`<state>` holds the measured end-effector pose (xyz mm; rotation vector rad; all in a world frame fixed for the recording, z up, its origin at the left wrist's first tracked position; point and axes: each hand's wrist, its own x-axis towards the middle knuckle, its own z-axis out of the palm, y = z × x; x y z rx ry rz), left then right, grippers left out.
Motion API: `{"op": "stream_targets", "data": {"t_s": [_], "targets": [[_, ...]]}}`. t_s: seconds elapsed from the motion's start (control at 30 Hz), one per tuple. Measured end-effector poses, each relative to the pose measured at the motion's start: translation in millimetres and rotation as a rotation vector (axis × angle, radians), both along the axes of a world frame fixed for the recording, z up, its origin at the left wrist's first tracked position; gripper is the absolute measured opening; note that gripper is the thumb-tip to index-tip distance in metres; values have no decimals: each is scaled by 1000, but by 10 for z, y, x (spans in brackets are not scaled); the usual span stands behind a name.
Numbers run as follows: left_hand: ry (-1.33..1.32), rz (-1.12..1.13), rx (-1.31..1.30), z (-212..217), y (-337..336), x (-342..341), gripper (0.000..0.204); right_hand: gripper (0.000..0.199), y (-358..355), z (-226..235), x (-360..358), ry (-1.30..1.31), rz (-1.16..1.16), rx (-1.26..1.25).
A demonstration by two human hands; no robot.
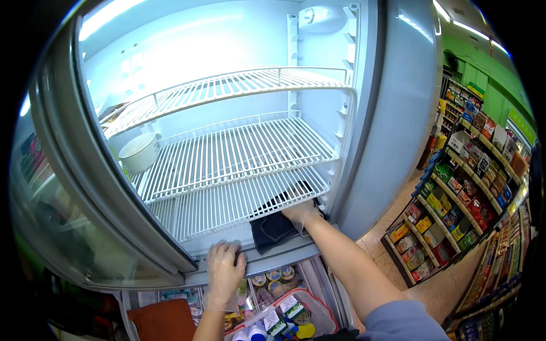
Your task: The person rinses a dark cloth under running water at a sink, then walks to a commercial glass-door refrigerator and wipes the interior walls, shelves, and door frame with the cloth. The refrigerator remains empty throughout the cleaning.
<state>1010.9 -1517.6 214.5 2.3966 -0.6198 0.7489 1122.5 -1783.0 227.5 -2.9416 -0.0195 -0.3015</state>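
A dark navy cloth (273, 232) hangs over the front sill of an upright fridge and reaches in below the lowest wire shelf (227, 207). My right hand (302, 212), in a clear plastic glove, presses on the cloth near the right wall; its fingertips are partly hidden by shelf and cloth. Also gloved, my left hand (223, 262) rests on the fridge's front sill (267, 258), fingers laid over it and holding nothing. Above are a middle wire shelf (239, 149) and an upper wire shelf (227, 88). A white round container (139, 152) stands at the middle shelf's left end.
Below the sill, an open compartment holds packaged goods, a clear red-rimmed bin (307, 295) of boxes and bottles, and a folded brown cloth (162, 321). A sliding glass door (85, 227) stands left. Stocked shop racks (455, 199) stand right on the tiled floor (369, 238).
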Motion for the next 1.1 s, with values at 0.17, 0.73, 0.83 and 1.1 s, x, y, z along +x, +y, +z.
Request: {"op": "stream_targets", "data": {"t_s": [0.17, 0.73, 0.83, 1.1], "targets": [[50, 1, 4, 63, -35, -54, 30, 49, -129, -217, 330, -190, -30, -21], [93, 6, 59, 54, -26, -41, 31, 48, -157, -157, 366, -187, -30, -40], [92, 0, 75, 40, -15, -40, 32, 48, -168, -144, 391, -180, -44, -39], [124, -6, 97, 30, -7, -34, 36, 47, -200, -135, 451, -158, -56, -42]]}}
